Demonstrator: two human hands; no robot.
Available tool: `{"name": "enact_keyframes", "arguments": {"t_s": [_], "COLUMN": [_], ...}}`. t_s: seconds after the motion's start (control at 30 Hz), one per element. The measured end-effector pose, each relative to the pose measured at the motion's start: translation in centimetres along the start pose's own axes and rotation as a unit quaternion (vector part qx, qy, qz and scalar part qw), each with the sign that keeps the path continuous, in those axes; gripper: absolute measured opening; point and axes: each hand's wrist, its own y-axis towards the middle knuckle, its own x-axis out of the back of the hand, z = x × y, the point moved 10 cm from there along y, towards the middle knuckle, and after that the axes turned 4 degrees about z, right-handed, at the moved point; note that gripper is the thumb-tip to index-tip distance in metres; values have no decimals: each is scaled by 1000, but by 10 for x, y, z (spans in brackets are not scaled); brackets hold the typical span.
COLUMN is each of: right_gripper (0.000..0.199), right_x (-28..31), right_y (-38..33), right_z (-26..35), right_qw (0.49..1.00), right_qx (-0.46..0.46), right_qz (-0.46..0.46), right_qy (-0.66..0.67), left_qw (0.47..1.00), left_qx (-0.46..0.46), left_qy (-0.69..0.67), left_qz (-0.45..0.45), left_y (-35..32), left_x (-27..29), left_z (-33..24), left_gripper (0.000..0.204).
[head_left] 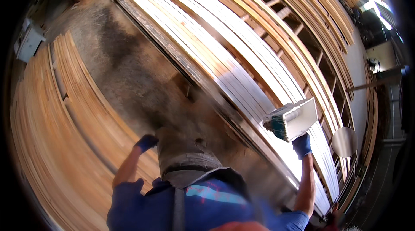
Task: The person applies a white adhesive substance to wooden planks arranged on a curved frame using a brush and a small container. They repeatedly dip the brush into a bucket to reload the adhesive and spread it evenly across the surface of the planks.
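Seen from the head camera, looking down over a blue shirt (203, 196) and grey dusty trousers (183, 157).

Right hand (301, 145), in a blue glove, raised on a bare forearm and closed around the lower corner of a white plastering board (298, 116). Board tilted, flat white face turned up and to the right, thick layered edge with teal-green smears facing left. Held just above the long white painted planks (242, 71), at their near end; touching them or not, cannot tell.

Left hand (147, 141), also blue-gloved, low beside the left thigh, fingers curled. Nothing visible in it; gripping anything or not, cannot tell, the view being blurred there. Below it, the grey concrete floor (125, 71), dusty, with a darker patch further up.

White planks laid side by side in a long row running from upper left to lower right, edged on the near side by a dark metal rail (190, 69). Beyond them, bare wooden slats (302, 19) stacked on a rack with cross-pieces showing between. Another stack of pale wooden boards (56, 114) on the left, bending along the floor's far side, well apart from both hands.

Near the right hand, a round grey disc (344, 141) just past the planks' outer edge. White box-shaped cabinet (28, 43) at far left. Bright skylights (371, 2) at upper right.
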Motion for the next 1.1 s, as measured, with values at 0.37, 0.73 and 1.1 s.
{"name": "enact_keyframes", "arguments": {"t_s": [0.37, 0.73, 1.1], "right_gripper": [23, 27, 39], "right_x": [28, 66, -34], "right_y": [62, 58, -80], "right_z": [401, 670, 0], "right_qw": [895, 809, 889], "right_qx": [383, 539, 148], "right_qz": [-169, -236, 102], "right_qy": [-156, -2, 422], "left_qw": [919, 884, 917], "left_qx": [33, -80, 54], "left_qy": [-361, -410, -378], "left_qz": [-154, -210, -115], "left_y": [-119, -137, -126], "left_x": [-52, 157, 127], "left_z": [146, 57, -6], "left_gripper": [16, 25, 21]}}
